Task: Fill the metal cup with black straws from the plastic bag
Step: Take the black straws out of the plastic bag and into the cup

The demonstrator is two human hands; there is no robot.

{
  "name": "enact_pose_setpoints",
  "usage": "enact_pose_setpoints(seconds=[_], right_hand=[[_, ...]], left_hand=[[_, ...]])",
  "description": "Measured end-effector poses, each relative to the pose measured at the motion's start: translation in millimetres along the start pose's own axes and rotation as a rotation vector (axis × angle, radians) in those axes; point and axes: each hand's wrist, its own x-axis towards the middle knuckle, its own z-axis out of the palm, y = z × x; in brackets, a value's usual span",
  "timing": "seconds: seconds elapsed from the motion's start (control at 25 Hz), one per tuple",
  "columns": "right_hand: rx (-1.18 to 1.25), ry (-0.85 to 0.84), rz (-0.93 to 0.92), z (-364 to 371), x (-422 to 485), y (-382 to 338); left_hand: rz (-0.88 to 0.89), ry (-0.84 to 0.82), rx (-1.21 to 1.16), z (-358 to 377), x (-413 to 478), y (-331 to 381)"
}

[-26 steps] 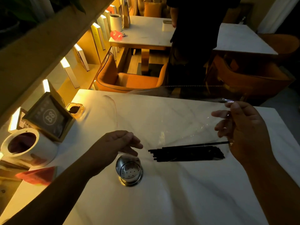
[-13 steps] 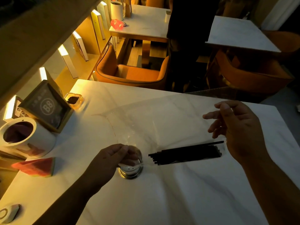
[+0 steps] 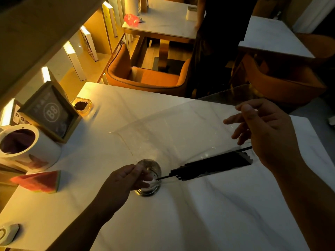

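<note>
Your left hand [image 3: 126, 180] gripped the metal cup [image 3: 154, 170]; your right hand [image 3: 268, 131] pinched the plastic bag [image 3: 181, 131] by its raised far edge. Black straws [image 3: 213, 165] lay inside, just beside the cup, one tip reaching it. Light and stiff, they looked likely to slide; the limp film needed gripping at its corners.

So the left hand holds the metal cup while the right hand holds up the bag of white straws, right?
Not white: the head view shows black straws. The left hand holds the metal cup; the right hand holds up the plastic bag.
</note>
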Motion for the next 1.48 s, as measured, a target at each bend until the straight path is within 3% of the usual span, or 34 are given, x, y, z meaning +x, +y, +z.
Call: enact_pose_setpoints(seconds=[0.4, 0.76, 1.48], right_hand=[[-0.09, -0.011, -0.108, 13, 11, -20], [-0.208, -0.02, -0.142, 8, 17, -45], [-0.323, -0.155, -0.184, 41, 40, -95]], left_hand=[[-0.01, 0.09, 0.004, -6, 7, -4], [-0.038, 0.076, -0.034, 0, 11, -1], [-0.11, 0.138, -0.083, -4, 8, -3]])
